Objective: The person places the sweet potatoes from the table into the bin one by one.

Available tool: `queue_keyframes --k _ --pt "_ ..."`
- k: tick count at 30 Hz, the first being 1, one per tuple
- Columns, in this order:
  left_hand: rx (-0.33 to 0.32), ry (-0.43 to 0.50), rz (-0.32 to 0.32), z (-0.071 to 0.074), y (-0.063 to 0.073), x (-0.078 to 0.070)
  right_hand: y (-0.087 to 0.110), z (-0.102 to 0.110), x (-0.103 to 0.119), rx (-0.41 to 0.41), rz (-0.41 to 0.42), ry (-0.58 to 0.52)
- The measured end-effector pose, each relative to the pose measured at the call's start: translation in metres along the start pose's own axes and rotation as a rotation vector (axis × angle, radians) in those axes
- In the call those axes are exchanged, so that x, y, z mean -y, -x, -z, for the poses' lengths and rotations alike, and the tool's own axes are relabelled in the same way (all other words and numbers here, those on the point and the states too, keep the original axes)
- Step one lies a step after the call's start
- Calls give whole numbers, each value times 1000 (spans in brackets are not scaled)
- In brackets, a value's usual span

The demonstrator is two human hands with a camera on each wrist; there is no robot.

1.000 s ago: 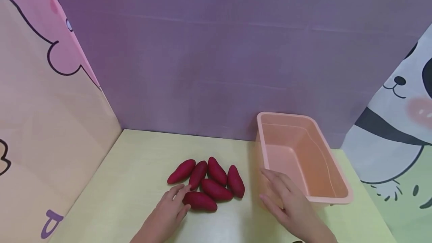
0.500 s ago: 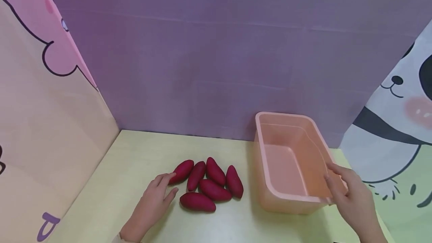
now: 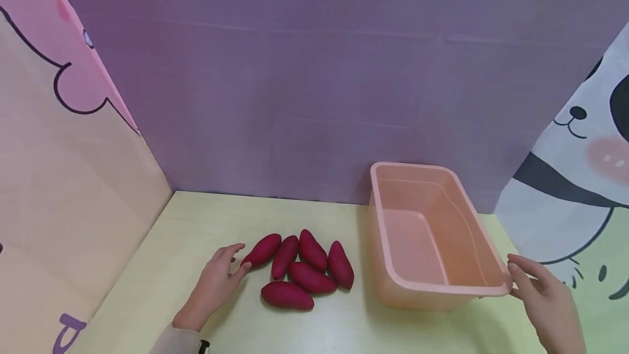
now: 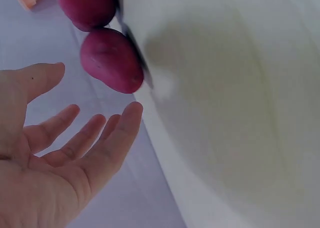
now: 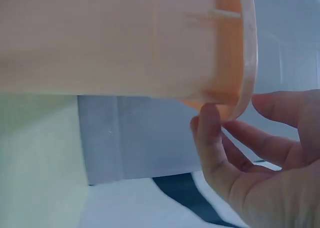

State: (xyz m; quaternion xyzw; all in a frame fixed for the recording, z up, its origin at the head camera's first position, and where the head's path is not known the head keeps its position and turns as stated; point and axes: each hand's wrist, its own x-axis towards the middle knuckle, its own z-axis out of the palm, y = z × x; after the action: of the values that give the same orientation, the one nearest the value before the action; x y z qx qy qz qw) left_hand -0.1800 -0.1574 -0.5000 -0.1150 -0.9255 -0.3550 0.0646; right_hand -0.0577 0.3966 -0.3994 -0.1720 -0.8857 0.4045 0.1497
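Note:
Several dark red sweet potatoes [image 3: 312,277] lie grouped on the table. My left hand [image 3: 212,283] is beside the leftmost sweet potato [image 3: 265,249], thumb and fingers spread around its near end. In the left wrist view that sweet potato [image 4: 111,60] sits just beyond the fingertips, with a gap to the palm. A pink plastic basin [image 3: 383,245] stands on the right with nothing inside. My right hand [image 3: 550,299] holds its near right corner. In the right wrist view the fingers curl under the basin's lip [image 5: 248,52], the thumb at its outer edge.
The pale yellow table [image 3: 206,217] meets a purple backdrop [image 3: 295,97] behind. A beige and pink cartoon panel [image 3: 88,179] rises on the left, and a panda panel [image 3: 565,195] on the right, close to the basin.
My left hand has drawn left from the front sweet potato to the leftmost one. The right hand has moved right, from the basin's near left side to its near right corner.

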Motion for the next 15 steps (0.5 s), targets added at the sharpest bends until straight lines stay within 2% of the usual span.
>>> queue_keyframes --k 4,7,12,15 --pt "31 61 46 -1 -2 7 -1 -1 -14 56 -51 -336" --pt "51 115 90 -4 -4 10 0 0 -21 84 -102 -500" --pt "73 163 151 -10 -8 13 0 0 -24 110 -205 -565" --pt "77 182 181 -11 -9 15 0 -1 -23 111 -230 -581"
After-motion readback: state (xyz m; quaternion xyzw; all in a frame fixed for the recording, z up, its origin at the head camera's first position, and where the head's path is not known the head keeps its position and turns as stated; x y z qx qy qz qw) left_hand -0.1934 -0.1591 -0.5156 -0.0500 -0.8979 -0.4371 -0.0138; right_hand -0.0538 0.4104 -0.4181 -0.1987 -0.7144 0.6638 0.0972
